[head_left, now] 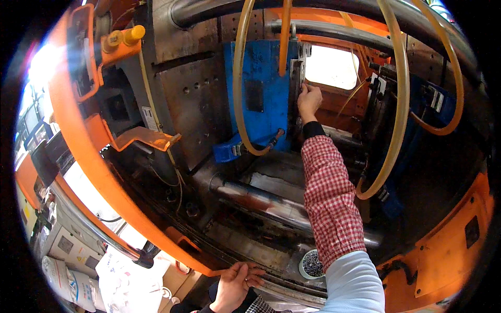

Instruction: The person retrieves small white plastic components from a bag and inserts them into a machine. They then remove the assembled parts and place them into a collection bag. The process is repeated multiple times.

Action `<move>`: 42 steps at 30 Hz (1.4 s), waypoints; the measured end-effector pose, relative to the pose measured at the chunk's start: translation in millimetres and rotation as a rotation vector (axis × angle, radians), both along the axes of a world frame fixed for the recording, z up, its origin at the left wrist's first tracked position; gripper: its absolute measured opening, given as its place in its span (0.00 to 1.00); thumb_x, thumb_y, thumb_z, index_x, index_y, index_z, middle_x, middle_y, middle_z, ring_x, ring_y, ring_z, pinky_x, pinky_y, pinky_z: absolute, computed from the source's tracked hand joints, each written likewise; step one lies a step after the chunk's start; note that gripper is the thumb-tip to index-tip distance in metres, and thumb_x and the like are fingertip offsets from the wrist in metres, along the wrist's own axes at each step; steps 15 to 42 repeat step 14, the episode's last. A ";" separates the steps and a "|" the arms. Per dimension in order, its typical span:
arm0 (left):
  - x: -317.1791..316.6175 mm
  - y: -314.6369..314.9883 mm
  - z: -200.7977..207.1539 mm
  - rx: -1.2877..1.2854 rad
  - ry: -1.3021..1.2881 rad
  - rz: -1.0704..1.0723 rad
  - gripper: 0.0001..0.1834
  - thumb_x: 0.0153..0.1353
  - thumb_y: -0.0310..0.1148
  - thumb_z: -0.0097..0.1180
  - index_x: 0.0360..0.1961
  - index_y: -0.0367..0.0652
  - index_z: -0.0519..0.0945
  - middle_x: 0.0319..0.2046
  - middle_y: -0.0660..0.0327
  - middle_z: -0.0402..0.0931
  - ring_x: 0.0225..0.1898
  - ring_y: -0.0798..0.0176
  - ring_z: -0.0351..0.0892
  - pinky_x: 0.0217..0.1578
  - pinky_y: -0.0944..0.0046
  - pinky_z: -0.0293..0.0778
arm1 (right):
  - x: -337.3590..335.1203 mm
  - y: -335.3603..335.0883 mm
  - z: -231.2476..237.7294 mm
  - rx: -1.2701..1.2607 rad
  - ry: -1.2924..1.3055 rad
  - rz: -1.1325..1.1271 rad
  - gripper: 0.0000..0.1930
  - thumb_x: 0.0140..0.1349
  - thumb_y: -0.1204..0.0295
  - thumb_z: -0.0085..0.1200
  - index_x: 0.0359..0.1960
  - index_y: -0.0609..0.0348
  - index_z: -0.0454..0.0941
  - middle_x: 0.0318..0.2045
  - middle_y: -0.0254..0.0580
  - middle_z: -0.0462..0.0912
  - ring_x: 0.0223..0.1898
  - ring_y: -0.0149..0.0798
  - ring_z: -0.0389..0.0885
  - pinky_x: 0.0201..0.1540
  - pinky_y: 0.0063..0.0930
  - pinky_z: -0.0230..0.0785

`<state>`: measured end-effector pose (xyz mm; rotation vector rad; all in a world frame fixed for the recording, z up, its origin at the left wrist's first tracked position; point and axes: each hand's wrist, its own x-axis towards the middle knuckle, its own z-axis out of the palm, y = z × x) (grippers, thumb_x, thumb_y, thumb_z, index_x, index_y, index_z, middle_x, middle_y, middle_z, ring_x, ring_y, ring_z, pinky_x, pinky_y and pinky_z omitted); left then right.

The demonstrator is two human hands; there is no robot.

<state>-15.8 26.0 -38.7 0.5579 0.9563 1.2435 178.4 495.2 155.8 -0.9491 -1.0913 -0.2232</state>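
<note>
My right arm, in a red-and-white checked sleeve (331,182), reaches into an orange machine. Its hand (309,103) is closed, thumb and fingers pinched together at the face of a blue mould half (269,99). Whatever lies between those fingertips is too small to make out. Low in the view, my left hand (234,288) is at the machine's front edge, beside the lower end of the orange door frame (141,229). Its thumb and forefinger press together while the other fingers reach to the right; I cannot make out anything in them.
Yellowish hoses (401,104) loop down in front of the mould halves. A polished tie bar (266,201) crosses below my right arm. A white tub (312,264) of small dark-and-light pellets stands beside my right sleeve. An orange bracket (143,138) juts out at the left.
</note>
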 end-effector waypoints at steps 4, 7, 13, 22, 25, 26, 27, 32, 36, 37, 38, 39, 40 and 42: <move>0.2 -7.2 6.2 0.007 0.050 0.047 0.14 0.68 0.38 0.41 0.37 0.35 0.70 0.25 0.55 0.76 0.20 0.65 0.74 0.19 0.70 0.69 | 2.4 1.1 -1.4 0.050 -0.282 -0.213 0.13 0.55 0.69 0.48 0.41 0.57 0.78 0.34 0.49 0.79 0.36 0.49 0.76 0.38 0.38 0.69; 0.8 -6.5 38.9 -0.039 0.137 -0.005 0.14 0.68 0.36 0.40 0.35 0.34 0.71 0.18 0.58 0.73 0.16 0.67 0.71 0.16 0.71 0.66 | 14.1 -3.3 -4.8 -0.025 -0.340 -0.072 0.19 0.48 0.77 0.43 0.42 0.62 0.79 0.40 0.55 0.74 0.45 0.55 0.68 0.47 0.42 0.62; 12.5 -0.9 48.2 0.136 0.009 0.056 0.12 0.65 0.37 0.46 0.38 0.38 0.73 0.27 0.58 0.76 0.25 0.63 0.76 0.25 0.71 0.71 | -16.5 -135.9 10.0 0.134 -0.396 0.078 0.23 0.52 0.73 0.51 0.52 0.61 0.68 0.51 0.53 0.67 0.54 0.53 0.64 0.59 0.40 0.54; 13.8 -6.8 47.3 0.131 0.006 0.055 0.12 0.65 0.37 0.46 0.38 0.38 0.73 0.27 0.58 0.76 0.25 0.63 0.76 0.25 0.71 0.71 | -23.5 -179.8 13.3 0.275 -0.526 0.052 0.32 0.55 0.68 0.55 0.61 0.58 0.57 0.59 0.48 0.63 0.59 0.48 0.61 0.64 0.37 0.48; 13.8 -6.8 47.3 0.131 0.006 0.055 0.12 0.65 0.37 0.46 0.38 0.38 0.73 0.27 0.58 0.76 0.25 0.63 0.76 0.25 0.71 0.71 | -23.5 -179.8 13.3 0.275 -0.526 0.052 0.32 0.55 0.68 0.55 0.61 0.58 0.57 0.59 0.48 0.63 0.59 0.48 0.61 0.64 0.37 0.48; 13.8 -6.8 47.3 0.131 0.006 0.055 0.12 0.65 0.37 0.46 0.38 0.38 0.73 0.27 0.58 0.76 0.25 0.63 0.76 0.25 0.71 0.71 | -23.5 -179.8 13.3 0.275 -0.526 0.052 0.32 0.55 0.68 0.55 0.61 0.58 0.57 0.59 0.48 0.63 0.59 0.48 0.61 0.64 0.37 0.48; 13.8 -6.8 47.3 0.131 0.006 0.055 0.12 0.65 0.37 0.46 0.38 0.38 0.73 0.27 0.58 0.76 0.25 0.63 0.76 0.25 0.71 0.71 | -23.5 -179.8 13.3 0.275 -0.526 0.052 0.32 0.55 0.68 0.55 0.61 0.58 0.57 0.59 0.48 0.63 0.59 0.48 0.61 0.64 0.37 0.48; 13.8 -6.8 47.3 0.131 0.006 0.055 0.12 0.65 0.37 0.46 0.38 0.38 0.73 0.27 0.58 0.76 0.25 0.63 0.76 0.25 0.71 0.71 | -23.5 -179.8 13.3 0.275 -0.526 0.052 0.32 0.55 0.68 0.55 0.61 0.58 0.57 0.59 0.48 0.63 0.59 0.48 0.61 0.64 0.37 0.48; 13.8 -6.8 47.3 0.131 0.006 0.055 0.12 0.65 0.37 0.46 0.38 0.38 0.73 0.27 0.58 0.76 0.25 0.63 0.76 0.25 0.71 0.71 | -23.5 -179.8 13.3 0.275 -0.526 0.052 0.32 0.55 0.68 0.55 0.61 0.58 0.57 0.59 0.48 0.63 0.59 0.48 0.61 0.64 0.37 0.48; 13.8 -6.8 47.3 0.131 0.006 0.055 0.12 0.65 0.37 0.46 0.38 0.38 0.73 0.27 0.58 0.76 0.25 0.63 0.76 0.25 0.71 0.71 | -23.5 -179.8 13.3 0.275 -0.526 0.052 0.32 0.55 0.68 0.55 0.61 0.58 0.57 0.59 0.48 0.63 0.59 0.48 0.61 0.64 0.37 0.48; 13.8 -6.8 47.3 0.131 0.006 0.055 0.12 0.65 0.37 0.46 0.38 0.38 0.73 0.27 0.58 0.76 0.25 0.63 0.76 0.25 0.71 0.71 | -23.5 -179.8 13.3 0.275 -0.526 0.052 0.32 0.55 0.68 0.55 0.61 0.58 0.57 0.59 0.48 0.63 0.59 0.48 0.61 0.64 0.37 0.48; 13.8 -6.8 47.3 0.131 0.006 0.055 0.12 0.65 0.37 0.46 0.38 0.38 0.73 0.27 0.58 0.76 0.25 0.63 0.76 0.25 0.71 0.71 | -23.5 -179.8 13.3 0.275 -0.526 0.052 0.32 0.55 0.68 0.55 0.61 0.58 0.57 0.59 0.48 0.63 0.59 0.48 0.61 0.64 0.37 0.48; 13.8 -6.8 47.3 0.131 0.006 0.055 0.12 0.65 0.37 0.46 0.38 0.38 0.73 0.27 0.58 0.76 0.25 0.63 0.76 0.25 0.71 0.71 | -23.5 -179.8 13.3 0.275 -0.526 0.052 0.32 0.55 0.68 0.55 0.61 0.58 0.57 0.59 0.48 0.63 0.59 0.48 0.61 0.64 0.37 0.48; 13.8 -6.8 47.3 0.131 0.006 0.055 0.12 0.65 0.37 0.46 0.38 0.38 0.73 0.27 0.58 0.76 0.25 0.63 0.76 0.25 0.71 0.71 | -23.5 -179.8 13.3 0.275 -0.526 0.052 0.32 0.55 0.68 0.55 0.61 0.58 0.57 0.59 0.48 0.63 0.59 0.48 0.61 0.64 0.37 0.48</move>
